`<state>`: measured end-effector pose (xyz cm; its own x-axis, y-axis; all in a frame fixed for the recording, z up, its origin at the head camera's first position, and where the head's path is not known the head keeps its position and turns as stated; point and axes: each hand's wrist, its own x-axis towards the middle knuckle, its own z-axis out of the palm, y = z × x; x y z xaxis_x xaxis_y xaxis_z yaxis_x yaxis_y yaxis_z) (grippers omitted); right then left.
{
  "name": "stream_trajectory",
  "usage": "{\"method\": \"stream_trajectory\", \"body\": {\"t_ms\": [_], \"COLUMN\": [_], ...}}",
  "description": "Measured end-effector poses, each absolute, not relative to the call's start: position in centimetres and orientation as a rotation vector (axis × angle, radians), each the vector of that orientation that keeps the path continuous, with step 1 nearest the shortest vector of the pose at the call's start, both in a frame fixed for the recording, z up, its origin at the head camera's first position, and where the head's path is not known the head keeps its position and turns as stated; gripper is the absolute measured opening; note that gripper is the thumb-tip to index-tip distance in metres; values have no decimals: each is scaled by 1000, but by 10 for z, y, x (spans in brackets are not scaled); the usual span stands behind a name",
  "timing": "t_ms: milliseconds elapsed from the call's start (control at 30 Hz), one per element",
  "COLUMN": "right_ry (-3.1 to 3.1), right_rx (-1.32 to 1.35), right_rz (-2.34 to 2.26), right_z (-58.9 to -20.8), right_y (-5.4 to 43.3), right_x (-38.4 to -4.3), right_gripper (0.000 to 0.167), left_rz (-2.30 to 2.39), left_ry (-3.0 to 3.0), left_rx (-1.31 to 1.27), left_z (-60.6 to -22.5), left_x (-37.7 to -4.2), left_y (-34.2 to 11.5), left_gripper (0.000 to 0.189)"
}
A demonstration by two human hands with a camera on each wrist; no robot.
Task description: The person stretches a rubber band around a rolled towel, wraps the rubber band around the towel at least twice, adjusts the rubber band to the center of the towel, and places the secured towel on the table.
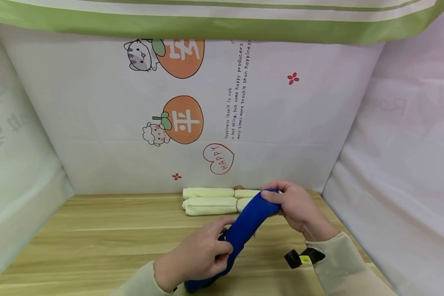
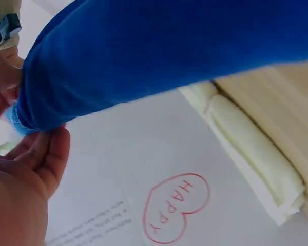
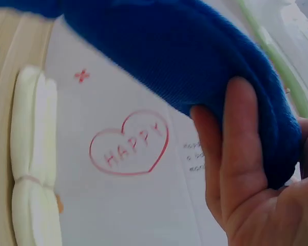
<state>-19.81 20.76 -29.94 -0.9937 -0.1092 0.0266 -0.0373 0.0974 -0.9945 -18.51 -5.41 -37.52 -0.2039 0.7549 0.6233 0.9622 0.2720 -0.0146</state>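
Observation:
A long strip of blue towel, folded or rolled lengthwise, slants between both hands in the head view. My right hand grips its upper end, thumb on top; in the right wrist view the fingers of that hand lie along the cloth. Lower down, my left hand pinches the strip between thumb and fingers. Below that hand the towel's near end bends toward the bottom edge of the view, partly hidden. Behind the blue towel lie pale yellow rolled towels, each narrowed by a band around the middle.
The wood-grain tabletop meets a white printed cloth wall at the back. White cloth also hangs at the left and right sides. A green-edged cloth crosses the top. Something small and brown shows behind the yellow rolls.

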Motion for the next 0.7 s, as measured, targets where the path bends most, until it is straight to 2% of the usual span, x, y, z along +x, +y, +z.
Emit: {"method": "stream_trajectory", "body": {"t_ms": [100,267,367,533,700], "right_ry": [2285,2276,2388,2586,2657], "right_rx": [-106,-88,-209,-566,-520], "right_rz": [-2099,-2105,-1936,-1588,-1541], "right_z": [-300,-299,-297,-296,-296], "right_y": [208,204,206,220,235], "right_x": [-201,-200,-199,-195,-195], "right_gripper": [17,18,24,40,35], "left_rz": [-670,-783,-888,-1298,-1442], "left_ry": [-2139,-2388,-2499,-2653,-2770], "left_rx": [-1489,-1172,-1083,-1071,-1268], "left_z": [-378,-378,-376,-368,-359], "left_x": [-184,-182,-185,-193,-194], "left_y": [-57,-50,-48,-57,-66], "left_gripper": [9,31,34,31,48]}}
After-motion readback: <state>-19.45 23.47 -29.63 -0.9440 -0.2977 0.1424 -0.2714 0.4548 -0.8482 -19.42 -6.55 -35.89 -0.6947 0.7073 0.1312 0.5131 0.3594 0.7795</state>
